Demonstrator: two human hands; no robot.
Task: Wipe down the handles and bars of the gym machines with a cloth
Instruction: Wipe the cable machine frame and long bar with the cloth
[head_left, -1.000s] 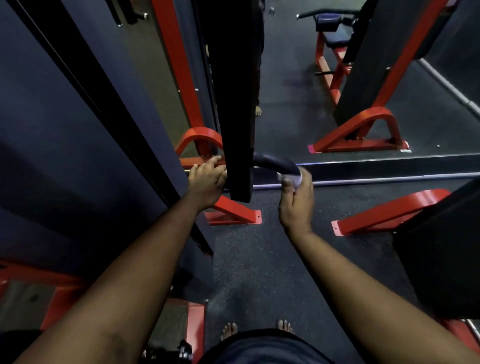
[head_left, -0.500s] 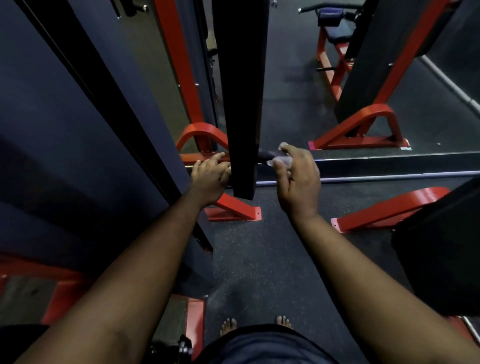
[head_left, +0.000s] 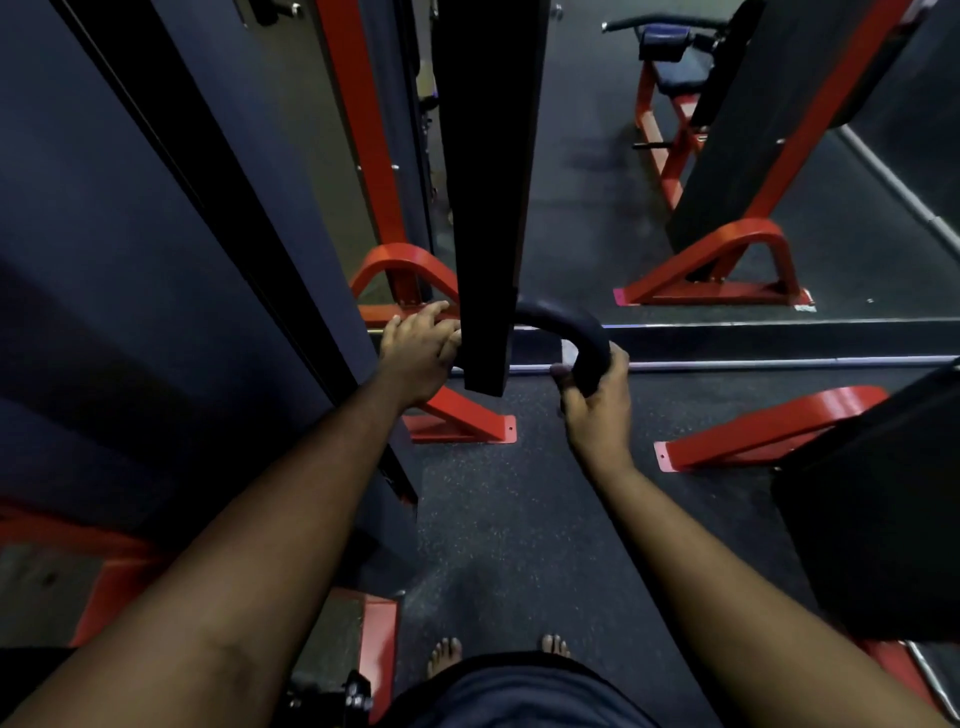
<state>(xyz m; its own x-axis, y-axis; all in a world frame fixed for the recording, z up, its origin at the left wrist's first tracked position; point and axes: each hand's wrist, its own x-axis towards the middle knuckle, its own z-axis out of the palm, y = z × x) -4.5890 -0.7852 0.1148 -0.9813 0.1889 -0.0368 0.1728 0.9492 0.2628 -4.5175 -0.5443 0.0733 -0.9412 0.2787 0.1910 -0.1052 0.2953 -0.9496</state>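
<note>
The curved black handle (head_left: 569, 332) is gripped at its lower end by the right hand (head_left: 597, 410), a pale cloth (head_left: 569, 357) pinched against it. Beyond the black post (head_left: 485, 208), the left hand (head_left: 418, 353) is curled on a part hidden from view.

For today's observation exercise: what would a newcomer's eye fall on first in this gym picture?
At centre, the right hand grips a curved black handle with a pale cloth peeking out. The left hand holds on beside a black upright post. Bright red machine feet stand out on the dark floor.

Head-worn wide view, facing forward and down, close over forearms
</note>
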